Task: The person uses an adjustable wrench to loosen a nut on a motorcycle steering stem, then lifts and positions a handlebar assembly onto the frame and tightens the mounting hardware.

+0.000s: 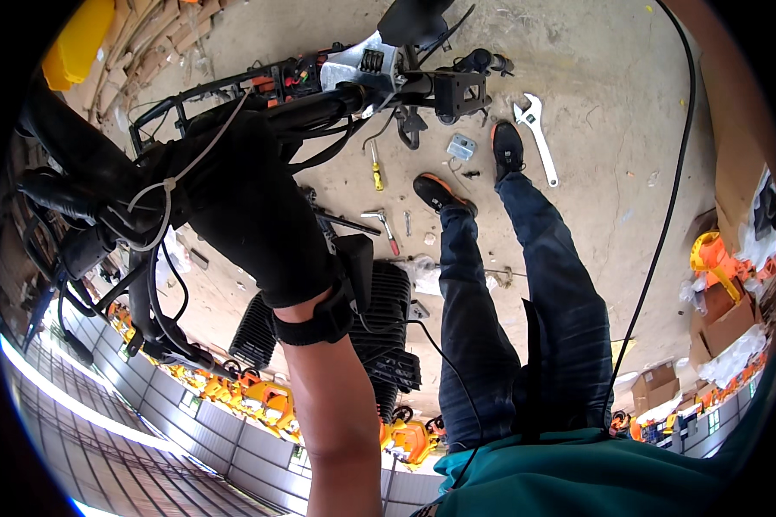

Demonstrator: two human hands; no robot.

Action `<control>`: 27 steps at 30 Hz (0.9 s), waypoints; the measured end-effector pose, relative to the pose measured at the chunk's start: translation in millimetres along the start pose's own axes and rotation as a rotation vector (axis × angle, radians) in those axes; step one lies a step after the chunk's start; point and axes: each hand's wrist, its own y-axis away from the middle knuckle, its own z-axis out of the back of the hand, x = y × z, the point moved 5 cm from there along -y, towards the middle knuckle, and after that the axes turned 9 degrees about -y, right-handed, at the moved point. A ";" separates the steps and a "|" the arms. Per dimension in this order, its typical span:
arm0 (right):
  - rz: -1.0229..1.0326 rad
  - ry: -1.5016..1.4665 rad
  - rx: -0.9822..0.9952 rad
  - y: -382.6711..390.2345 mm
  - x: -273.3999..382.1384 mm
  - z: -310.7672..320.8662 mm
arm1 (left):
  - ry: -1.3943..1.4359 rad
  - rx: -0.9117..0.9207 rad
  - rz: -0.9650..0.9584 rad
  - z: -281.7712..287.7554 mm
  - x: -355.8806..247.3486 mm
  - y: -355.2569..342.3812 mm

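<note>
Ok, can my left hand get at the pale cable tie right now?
Probably yes: your black-covered left hand appears right beside the pale cable tie, and nothing visible covers its knobbly head.

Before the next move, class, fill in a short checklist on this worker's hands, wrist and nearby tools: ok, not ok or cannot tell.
1. Left hand covered: ok, in black.
2. Left hand's grip: cannot tell; it blends into the dark machine.
3. Right hand in view: not ok, out of sight.
4. Strap around the left wrist: ok.
5. Tools away from the right shoe: not ok, a wrench lies beside it.
6. Screwdriver apart from the left shoe: ok.
</note>
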 end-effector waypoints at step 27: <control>-0.205 -0.681 -0.739 97.4 3.2 -188.1 | -0.044 -0.062 -0.018 0.3 2.9 4.3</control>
